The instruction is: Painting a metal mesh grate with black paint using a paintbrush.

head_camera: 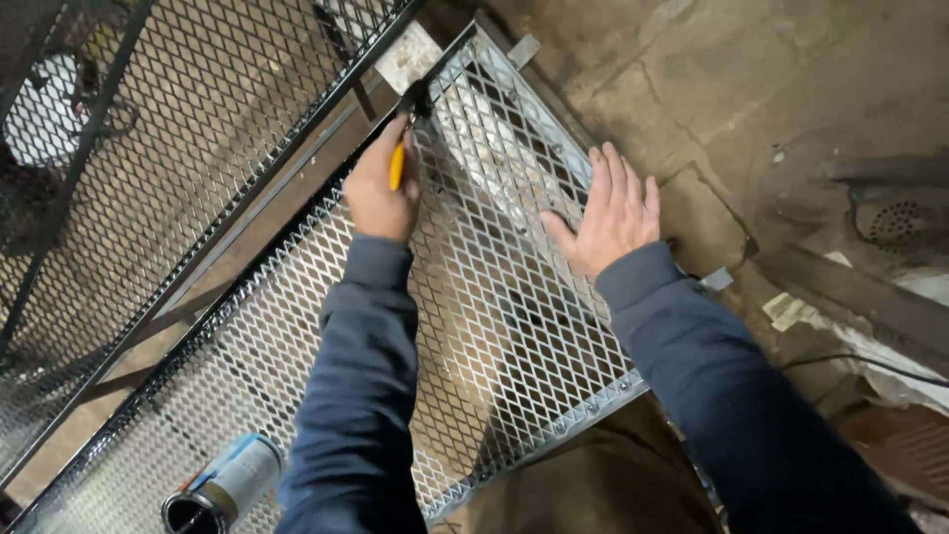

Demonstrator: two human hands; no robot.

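At the far left, a black-painted expanded-metal mesh panel point(178, 129) in a dark frame lies alongside an unpainted, silvery expanded-metal mesh panel point(494, 326), the two meeting along a long diagonal black frame bar point(247, 272). Near the lower edge, an open paint can point(222, 487) with dark contents rests tilted on the silvery mesh, just beside the person's left sleeve point(356, 396). The left hand point(381, 188) is closed around a paintbrush with a yellow handle point(396, 164); its dark bristles touch the frame bar near the upper corner of the silvery panel. The right hand point(613, 213) lies flat and spread on the silvery mesh near its right edge, fingers extended, gripping nothing and apparently steadying the panel. To the right lies a stained concrete floor point(712, 89), with a round floor drain point(890, 220) at the far right and a thin dark cable point(870, 364) below it. Judged by colour, the left panel and the shared frame bar are already coated black, whereas nearly all of the silvery mesh and its light-coloured outer rim point(554, 425) remain bare. The painting thus appears to stand at an early stage on this panel, with work confined to the edge at the brush.
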